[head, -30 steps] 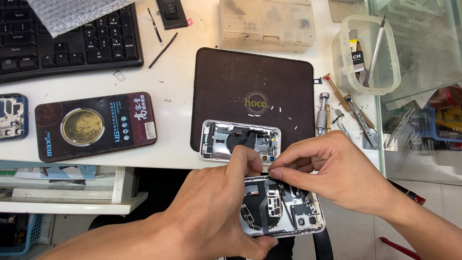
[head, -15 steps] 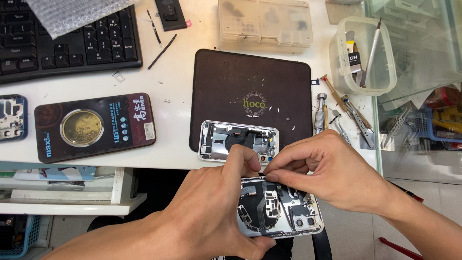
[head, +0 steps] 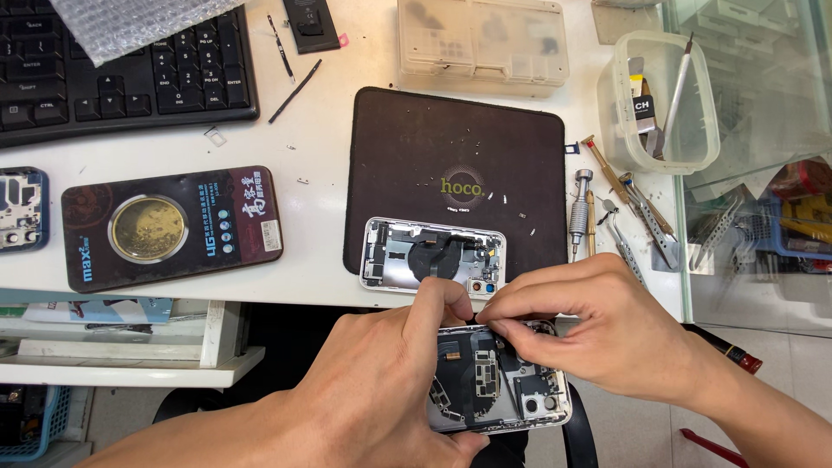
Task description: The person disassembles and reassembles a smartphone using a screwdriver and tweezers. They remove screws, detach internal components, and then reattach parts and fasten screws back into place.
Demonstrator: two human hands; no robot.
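White bench (head: 173,143) surface spans the far half of the view, with a lower shelf (head: 130,364) beneath its near left edge. At far left lies a black keyboard (head: 121,61) partly covered by bubble wrap (head: 130,22). Near it sits a dark rectangular package (head: 169,227) with a round gold window. A dark work mat (head: 451,156) occupies the centre; small screws are scattered on it, and an opened phone housing (head: 433,256) rests on its near edge. A translucent lidded parts box (head: 481,39) stands far of the mat. Right of the mat lie screwdrivers and tweezers (head: 620,212). A clear plastic tub (head: 659,100) at far right holds a thin brush and a small tool.

Below the bench edge, the left hand (head: 381,390) supports a second opened phone (head: 498,386) from underneath, thumb pressed on its far edge. The right hand (head: 598,329) reaches in from the right, fingers pressed together in a pinch at the phone's far edge; what they pinch cannot be told.
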